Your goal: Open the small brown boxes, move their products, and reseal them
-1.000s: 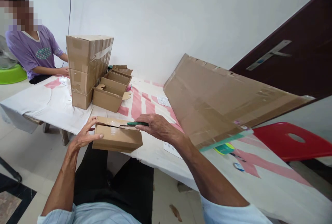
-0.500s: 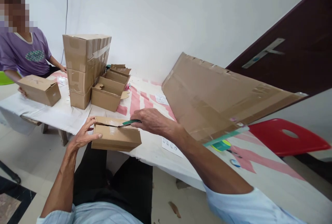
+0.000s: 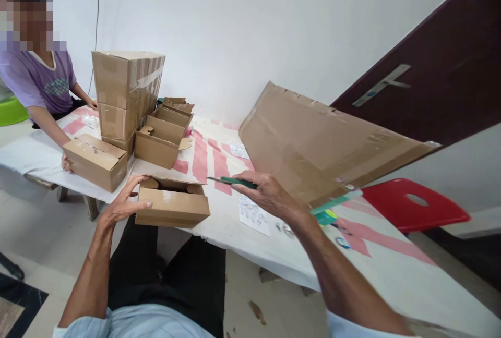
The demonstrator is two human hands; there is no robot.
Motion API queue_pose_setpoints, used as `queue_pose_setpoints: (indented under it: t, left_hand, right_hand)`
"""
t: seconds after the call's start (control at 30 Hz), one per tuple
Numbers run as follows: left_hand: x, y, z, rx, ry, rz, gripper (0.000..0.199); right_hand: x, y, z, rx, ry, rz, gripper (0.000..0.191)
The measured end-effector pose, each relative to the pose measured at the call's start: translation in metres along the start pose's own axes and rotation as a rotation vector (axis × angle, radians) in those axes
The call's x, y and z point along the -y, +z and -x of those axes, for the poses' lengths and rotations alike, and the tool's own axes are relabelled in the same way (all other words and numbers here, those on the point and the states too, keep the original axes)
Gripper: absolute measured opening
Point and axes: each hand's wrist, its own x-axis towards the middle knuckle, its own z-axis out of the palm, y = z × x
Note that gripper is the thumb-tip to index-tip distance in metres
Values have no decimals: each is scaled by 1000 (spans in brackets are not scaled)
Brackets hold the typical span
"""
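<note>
A pair of bare hands works at the near edge of a cloth-covered table [image 3: 219, 228], just below and left of the middle of the frame. The left hand [image 3: 124, 203] grips the left end of a small cardboard box [image 3: 172, 207], thumb across the front and fingers at the back corner. The box sits at lower center-left, its top partly open, with a dark gap running below a raised flap [image 3: 182, 180]. At center, the right hand [image 3: 264, 189] has its fingers closed around a green-handled knife [image 3: 238, 182], the blade pointing left, its tip close to the box's far right corner.

At upper left, a person in a purple shirt [image 3: 47, 80] leans over the table, one hand against the left end of a second cardboard box [image 3: 96, 160]. Just behind that box rises a stack of taped cartons [image 3: 117, 87], flanked on its right by a row of open boxes [image 3: 156, 145].

Right of center, a large cardboard piece [image 3: 309, 145] slants above the table, in front of a dark door [image 3: 430, 72]. A printed sheet [image 3: 253, 216] lies below the knife; a blue-and-white ring [image 3: 342, 243] rests farther right, near a red stool [image 3: 407, 207] at the right of the frame.
</note>
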Motion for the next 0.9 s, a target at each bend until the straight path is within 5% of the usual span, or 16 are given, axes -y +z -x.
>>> queue_pose_setpoints:
  t: [0.17,0.27,0.33,0.43,0.53,0.7,0.77,0.9]
  left_hand:
    - [6,-3,-1,39,14,-12,98]
    - [9,-4,-1,44,20,-38,103]
    - [10,-4,-2,39,18,-36,102]
    - [10,-3,-5,33,3,-18,101]
    - [9,1,-9,29,-7,-14,102]
    - [4,7,-16,40,-9,1,103]
    - [5,7,-17,41,-13,-3,103]
    - [9,10,-17,22,-15,3,102]
  right_hand:
    - [-31,106,39,-223,442,-39,32]
    - [-34,160,49,-262,520,-48,29]
    - [-35,173,48,-299,518,-70,30]
    - [-31,161,37,-363,484,-120,38]
    - [-11,130,20,-413,303,-234,43]
    - [43,86,-4,-188,-36,-271,35]
    - [59,77,-5,-148,-71,-211,32]
    - [74,81,13,-289,-131,-26,10]
